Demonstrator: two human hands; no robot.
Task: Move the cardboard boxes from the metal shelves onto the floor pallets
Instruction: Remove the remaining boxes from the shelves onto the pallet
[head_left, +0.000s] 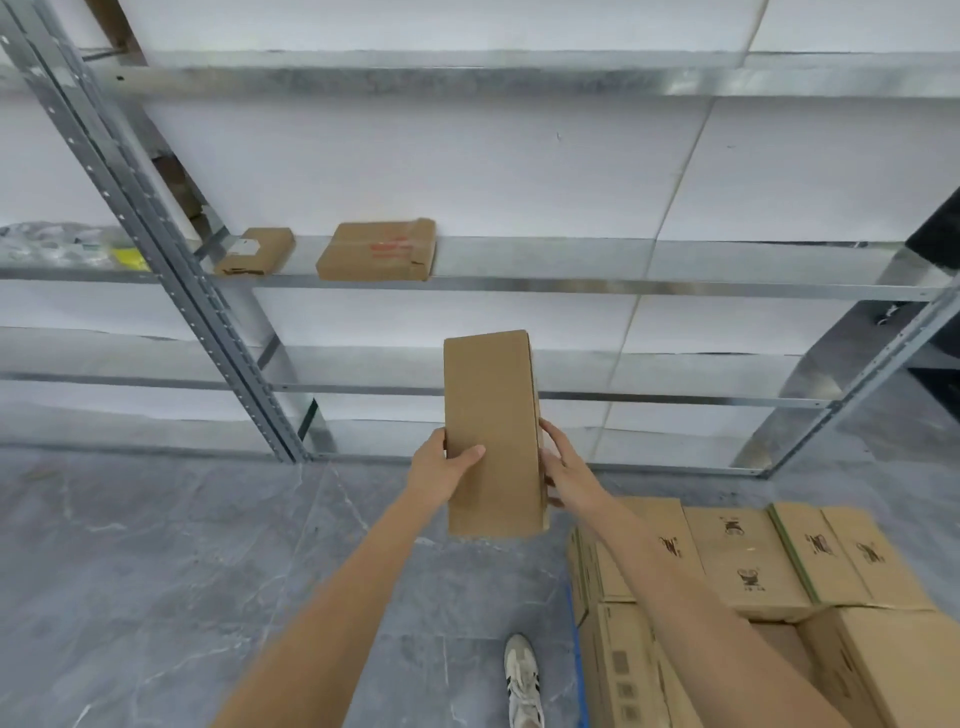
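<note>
Carrying a plain long cardboard box (491, 431) on end in mid-air, in front of the lower levels of the metal shelves (571, 285), clear of every shelf and just left of the stacked boxes (753, 561) at near right. Gripping it low down with both hands: left hand (441, 467) wrapped round the left edge with thumb across the near face, right hand (566, 473) clamped on the right edge with fingers curled round the side. Looks light, judging by the easy hold with most of the length standing above the grip. Seems stiff: straight corrugated walls, crisp edges, no dents or sag visible. Matte cardboard, so probably decent friction; no tape or straps to catch. No way of knowing the contents, so cannot tell if fragile; best treated as such. Top-heavy as held, so better to slide one hand under the bottom end, or take both long edges nearer the middle, before lowering. Avoid squeezing the broad face, likely to bow inward. Yet to shift: small labelled box (255, 251) and wider red-printed box (376, 250) on the middle shelf, far left. Best laid flat on the stack above the blue edge (576, 644), presumably the pallet, not on end.
</note>
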